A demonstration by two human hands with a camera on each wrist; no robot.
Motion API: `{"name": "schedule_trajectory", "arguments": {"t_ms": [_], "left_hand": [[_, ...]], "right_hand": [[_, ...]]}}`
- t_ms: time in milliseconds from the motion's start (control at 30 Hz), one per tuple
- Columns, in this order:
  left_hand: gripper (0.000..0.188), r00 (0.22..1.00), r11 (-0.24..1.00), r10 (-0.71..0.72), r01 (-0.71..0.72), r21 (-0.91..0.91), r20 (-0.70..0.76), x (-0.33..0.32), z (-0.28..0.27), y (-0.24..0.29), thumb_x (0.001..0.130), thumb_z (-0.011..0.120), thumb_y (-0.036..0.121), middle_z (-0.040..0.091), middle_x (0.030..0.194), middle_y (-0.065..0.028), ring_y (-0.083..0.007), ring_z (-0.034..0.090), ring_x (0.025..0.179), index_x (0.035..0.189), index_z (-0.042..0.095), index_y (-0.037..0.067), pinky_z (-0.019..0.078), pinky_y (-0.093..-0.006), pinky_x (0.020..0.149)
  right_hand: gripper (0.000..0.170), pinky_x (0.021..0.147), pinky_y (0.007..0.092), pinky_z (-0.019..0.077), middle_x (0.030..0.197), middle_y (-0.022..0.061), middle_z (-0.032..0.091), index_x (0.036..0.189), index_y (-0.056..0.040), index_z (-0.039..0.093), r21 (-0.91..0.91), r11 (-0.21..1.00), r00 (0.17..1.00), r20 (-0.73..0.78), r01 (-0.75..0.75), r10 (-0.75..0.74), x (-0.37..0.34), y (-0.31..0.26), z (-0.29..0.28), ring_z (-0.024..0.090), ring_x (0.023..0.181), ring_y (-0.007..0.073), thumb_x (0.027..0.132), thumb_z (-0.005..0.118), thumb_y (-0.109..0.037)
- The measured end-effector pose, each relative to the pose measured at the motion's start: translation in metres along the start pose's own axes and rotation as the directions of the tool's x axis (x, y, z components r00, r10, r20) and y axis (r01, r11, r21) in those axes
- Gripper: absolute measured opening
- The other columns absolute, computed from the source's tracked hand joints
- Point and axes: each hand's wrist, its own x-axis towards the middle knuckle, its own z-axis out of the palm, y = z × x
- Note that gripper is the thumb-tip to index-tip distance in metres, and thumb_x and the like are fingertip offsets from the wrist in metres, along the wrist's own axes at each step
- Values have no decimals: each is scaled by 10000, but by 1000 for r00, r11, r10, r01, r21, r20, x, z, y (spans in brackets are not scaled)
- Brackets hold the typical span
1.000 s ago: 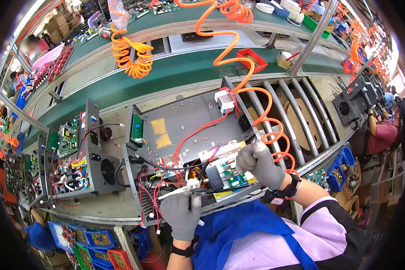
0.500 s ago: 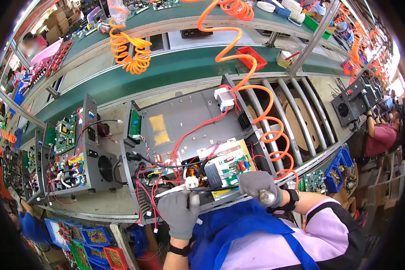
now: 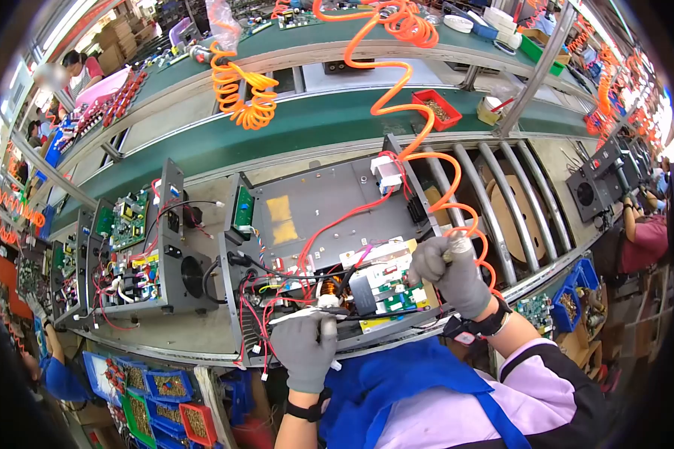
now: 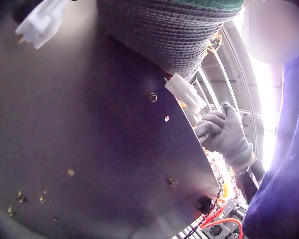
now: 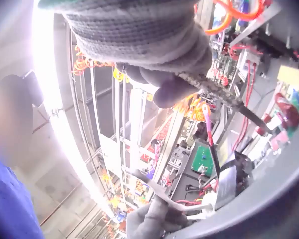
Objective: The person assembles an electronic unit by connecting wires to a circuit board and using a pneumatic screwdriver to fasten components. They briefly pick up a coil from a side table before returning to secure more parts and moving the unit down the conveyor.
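Note:
In the head view my gloved left hand [image 3: 305, 352] is at the front edge of an open grey metal chassis [image 3: 329, 191]. Its finger and thumb pinch a long white strip [image 5: 164, 193] beside a white connector block [image 3: 327, 301]. My gloved right hand [image 3: 457, 278] is raised over the chassis's right front corner, its fingers curled round a rod-like tool [image 5: 217, 92] with a crusted shaft and thin dark tip. In the right wrist view that tip points toward the circuit board [image 3: 401, 288]. Two white plugs, one a small connector [image 4: 185, 93], show near my left wrist.
Another chassis [image 3: 183, 273] with boards and loose wires stands left. Metal rollers [image 3: 513, 206] lie right, and an orange coiled hose [image 3: 457, 172] hangs down behind my right hand. A red tray [image 3: 438, 108] sits on the green belt [image 3: 277, 138]. Blue bins [image 3: 168, 384] are at lower left.
My right hand dropped to the chassis's front edge, turning over, then rose again above the board's right side. The left hand keeps its place at the white strip. The head view has shifted slightly.

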Motion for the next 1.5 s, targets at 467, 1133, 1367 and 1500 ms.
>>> {"name": "schedule_trajectory", "arguments": {"t_ms": [467,1133,1367,1500], "left_hand": [[474,982,933,173,-188,-307,-76,4,-87,23,893,652,278,608,1192,-192,-396,587,1039,1269,548,8,454,-492,910],[196,662,413,-747,394,821,59,-298,-393,-344,791,670,183,649,1230,-4,-296,414,1357,882,782,316,120,-567,1189],[401,620,479,-784,583,656,21,-321,-388,-425,805,661,170,637,1292,-91,-308,490,1317,1198,684,243,309,-469,1142],[495,256,146,-797,960,238,-547,-347,-434,-479,757,718,150,662,1217,-186,-380,614,1143,1234,636,50,480,-425,994]], "right_hand": [[778,516,393,429,473,27,378,492,-111,381,406,912,869,428,60,-247,-24,-9,154,354,417,204,905,386,-770],[660,762,337,440,866,102,544,793,-46,509,-127,992,949,315,10,30,-37,65,312,535,812,202,937,466,-688],[661,730,327,439,823,90,533,772,-54,509,-225,965,956,285,137,-69,-40,79,344,524,776,192,935,463,-693],[644,734,317,424,840,84,529,784,-54,509,-249,967,992,127,56,-25,-49,79,362,515,784,185,942,469,-677]]}}
